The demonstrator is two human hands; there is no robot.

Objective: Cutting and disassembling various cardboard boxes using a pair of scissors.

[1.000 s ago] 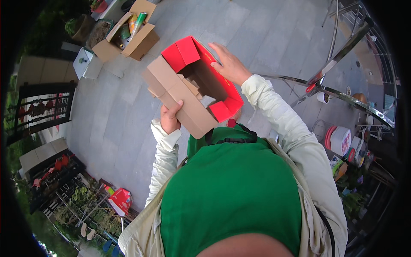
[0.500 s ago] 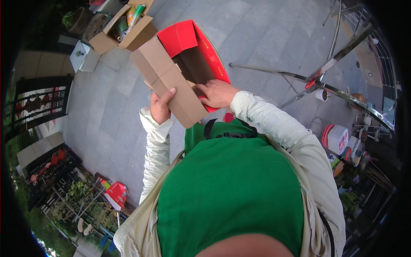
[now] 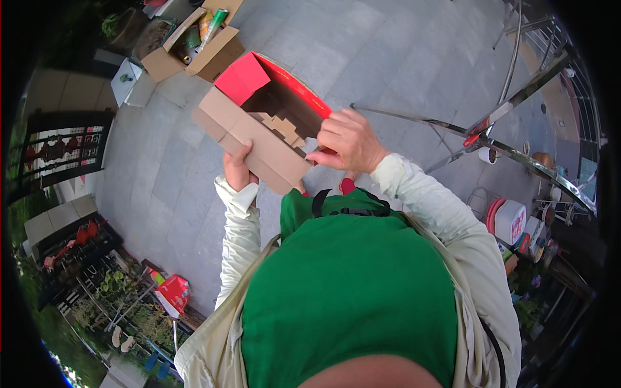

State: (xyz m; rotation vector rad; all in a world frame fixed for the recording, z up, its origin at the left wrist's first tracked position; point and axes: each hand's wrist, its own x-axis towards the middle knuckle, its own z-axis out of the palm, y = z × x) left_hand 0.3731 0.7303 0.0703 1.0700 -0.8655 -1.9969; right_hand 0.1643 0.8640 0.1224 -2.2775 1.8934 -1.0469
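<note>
A cardboard box [image 3: 260, 132], red outside and plain brown inside, is held tilted in front of my body with its top open. My left hand [image 3: 240, 169] grips the long brown flap on its near left side, thumb on top and fingers underneath. At the box's near right corner, my right hand [image 3: 349, 141] is curled around the edge, its thumb pointing left; the fingers partly hide what they grip. A red end flap [image 3: 242, 83] stands up at the far end. Notched brown cardboard [image 3: 284, 128] shows inside the box.
Farther off at the left stands an open brown carton [image 3: 220, 55] with cans in it, beside a white container [image 3: 131, 84]. A metal-legged stand [image 3: 475, 132] is at the right. Potted plants [image 3: 116, 288] and a red bag [image 3: 173, 294] lie at the lower left.
My right hand has come up out of the box opening to its near right corner, and its fingers have curled. The box has tilted, and the notched cardboard inside shows more.
</note>
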